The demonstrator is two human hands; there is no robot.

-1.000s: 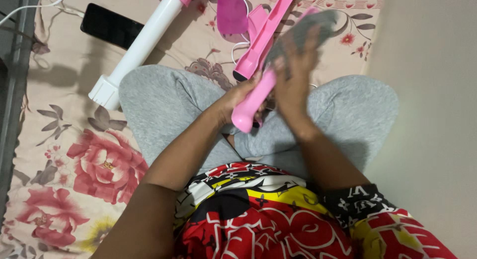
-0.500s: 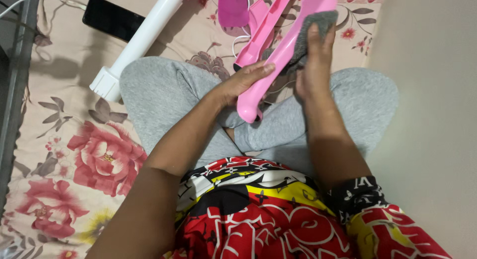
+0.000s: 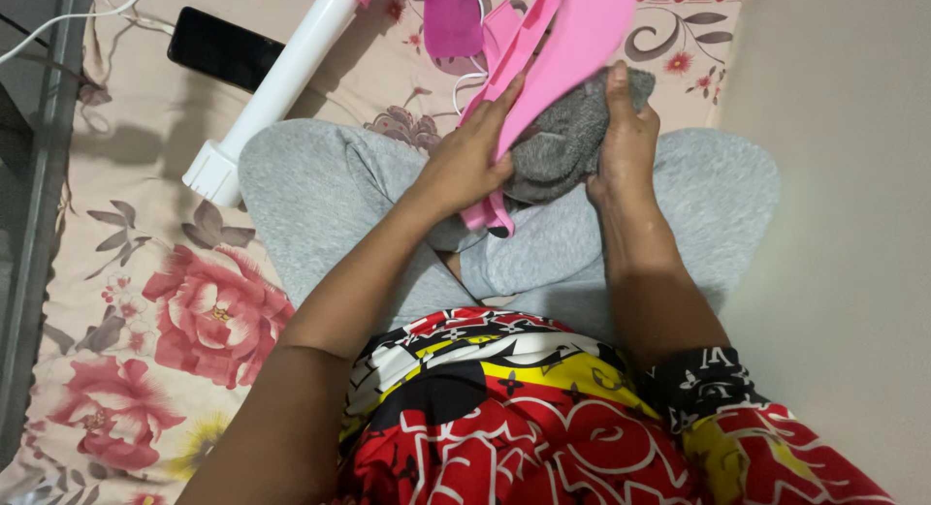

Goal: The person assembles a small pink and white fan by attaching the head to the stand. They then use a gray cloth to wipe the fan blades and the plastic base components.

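Note:
I sit cross-legged in grey trousers on a flowered bedsheet. My left hand (image 3: 470,161) grips a long pink plastic blade-shaped part (image 3: 572,49) near its lower end, tilted up and away from me. My right hand (image 3: 626,142) presses a grey cloth (image 3: 562,142) against the underside of that pink part. The cloth is bunched between both hands, above my lap.
A white tube with a square base (image 3: 276,88) lies on the sheet to the left. A black phone (image 3: 223,47) with a white cable lies beyond it. More pink plastic parts (image 3: 456,20) lie at the top. A plain wall (image 3: 834,224) runs along the right.
The pink part has turned so its broad face shows. The cloth and my right hand slid down from its far end toward my lap. My left hand shifted its grip higher.

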